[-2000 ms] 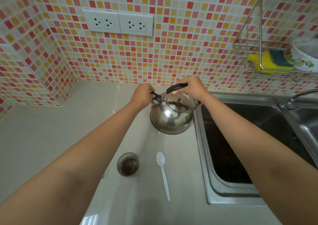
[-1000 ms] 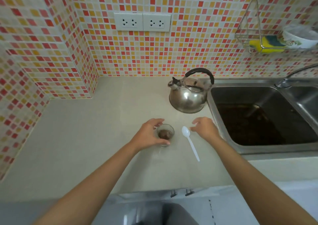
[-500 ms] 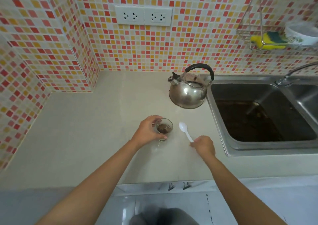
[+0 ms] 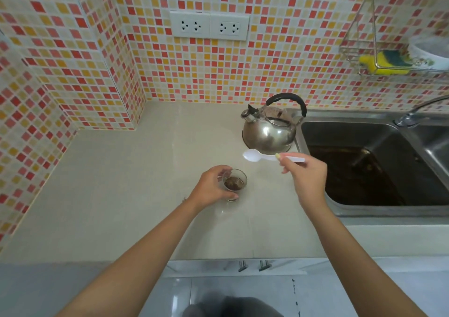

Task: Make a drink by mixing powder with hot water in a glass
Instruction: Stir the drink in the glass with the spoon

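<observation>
A small clear glass [image 4: 235,183] with dark brown powder or liquid in it stands on the beige counter [image 4: 126,185]. My left hand [image 4: 211,188] is wrapped around the glass from its left side. My right hand [image 4: 306,174] holds a white plastic spoon [image 4: 255,156] by the handle, lifted above the counter, its bowl pointing left, up and to the right of the glass. A steel kettle [image 4: 268,133] with a black handle sits behind the spoon, next to the sink.
A steel sink [image 4: 379,166] with dark water lies to the right, its tap [image 4: 413,112] at the back. A wire rack [image 4: 393,57] on the tiled wall holds a yellow sponge and a bowl. Two sockets [image 4: 209,26] are above the counter.
Both hands left the kettle and came back to the counter's front. My left hand took hold of the glass. My right hand picked the spoon up off the counter and raised it.
</observation>
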Demonstrator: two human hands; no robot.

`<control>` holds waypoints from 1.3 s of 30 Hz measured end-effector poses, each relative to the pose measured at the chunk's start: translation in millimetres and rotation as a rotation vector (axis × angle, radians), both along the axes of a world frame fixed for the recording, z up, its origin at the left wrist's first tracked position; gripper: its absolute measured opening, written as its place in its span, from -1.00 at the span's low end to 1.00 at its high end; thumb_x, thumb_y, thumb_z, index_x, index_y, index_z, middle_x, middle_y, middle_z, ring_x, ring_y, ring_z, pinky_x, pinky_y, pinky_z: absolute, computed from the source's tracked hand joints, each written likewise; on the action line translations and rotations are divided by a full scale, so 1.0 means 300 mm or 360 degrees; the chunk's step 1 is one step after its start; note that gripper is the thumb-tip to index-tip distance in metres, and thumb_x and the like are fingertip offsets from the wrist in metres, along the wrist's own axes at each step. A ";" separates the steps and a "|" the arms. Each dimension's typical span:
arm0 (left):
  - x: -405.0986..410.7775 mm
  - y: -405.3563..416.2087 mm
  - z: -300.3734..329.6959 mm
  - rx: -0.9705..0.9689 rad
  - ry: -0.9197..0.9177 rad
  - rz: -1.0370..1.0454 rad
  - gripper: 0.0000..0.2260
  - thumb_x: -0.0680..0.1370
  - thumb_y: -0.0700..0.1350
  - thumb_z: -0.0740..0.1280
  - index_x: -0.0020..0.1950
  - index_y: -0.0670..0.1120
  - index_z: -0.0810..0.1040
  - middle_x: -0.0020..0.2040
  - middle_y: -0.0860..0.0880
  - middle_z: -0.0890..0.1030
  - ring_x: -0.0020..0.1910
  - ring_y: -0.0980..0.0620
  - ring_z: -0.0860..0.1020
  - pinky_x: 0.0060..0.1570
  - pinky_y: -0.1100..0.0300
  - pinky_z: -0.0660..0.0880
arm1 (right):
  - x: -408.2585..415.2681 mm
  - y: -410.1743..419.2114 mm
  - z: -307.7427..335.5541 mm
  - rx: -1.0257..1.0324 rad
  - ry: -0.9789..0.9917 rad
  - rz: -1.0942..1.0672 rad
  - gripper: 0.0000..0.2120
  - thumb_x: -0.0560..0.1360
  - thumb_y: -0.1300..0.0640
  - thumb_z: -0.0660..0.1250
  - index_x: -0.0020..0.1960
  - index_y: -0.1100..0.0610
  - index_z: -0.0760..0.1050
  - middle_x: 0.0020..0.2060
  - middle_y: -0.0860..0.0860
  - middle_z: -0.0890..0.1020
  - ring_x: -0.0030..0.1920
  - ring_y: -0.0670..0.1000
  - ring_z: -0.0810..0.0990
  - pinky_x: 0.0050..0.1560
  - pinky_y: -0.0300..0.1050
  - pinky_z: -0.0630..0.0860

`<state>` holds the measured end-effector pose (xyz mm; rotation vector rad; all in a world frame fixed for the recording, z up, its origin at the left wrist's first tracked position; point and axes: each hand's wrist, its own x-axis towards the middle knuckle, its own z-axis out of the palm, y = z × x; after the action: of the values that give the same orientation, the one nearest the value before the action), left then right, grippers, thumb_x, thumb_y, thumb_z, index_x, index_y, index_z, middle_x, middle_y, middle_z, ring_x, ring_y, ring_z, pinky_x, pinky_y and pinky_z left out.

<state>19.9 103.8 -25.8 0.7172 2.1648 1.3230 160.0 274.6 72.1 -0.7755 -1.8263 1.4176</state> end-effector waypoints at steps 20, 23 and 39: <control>-0.001 -0.001 0.017 -0.0014 0.0037 -0.0048 -0.35 0.13 -0.17 0.64 0.20 -0.05 0.55 0.09 0.04 0.61 0.08 0.10 0.59 0.16 0.32 0.47 | -0.162 -0.121 -0.165 0.0454 -0.0875 0.0523 -0.80 0.51 0.14 0.31 -0.23 0.20 0.61 -0.33 0.14 0.65 -0.26 0.15 0.60 -0.21 0.00 0.52; -0.004 0.001 0.012 -0.0030 0.0040 -0.0048 -0.31 0.13 -0.16 0.65 0.23 -0.07 0.54 0.11 0.02 0.61 0.10 0.09 0.58 0.18 0.30 0.47 | -0.169 -0.124 -0.174 0.0135 -0.0759 0.0419 -0.77 0.49 0.18 0.34 -0.34 0.12 0.58 -0.43 0.10 0.63 -0.42 0.02 0.52 -0.20 -0.03 0.51; -0.011 0.003 -0.003 -0.0064 0.0040 -0.0060 -0.26 0.12 -0.11 0.65 0.28 -0.05 0.50 0.19 0.00 0.59 0.16 0.10 0.56 0.23 0.24 0.47 | -0.174 -0.136 -0.188 0.0067 -0.0729 0.0403 -0.83 0.49 0.19 0.33 -0.25 0.18 0.61 -0.48 -0.06 0.57 -0.40 -0.06 0.55 -0.25 -0.15 0.44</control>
<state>16.5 104.7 -26.6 0.7586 2.1805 1.2545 107.8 233.7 15.7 -0.9302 -2.3668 1.4329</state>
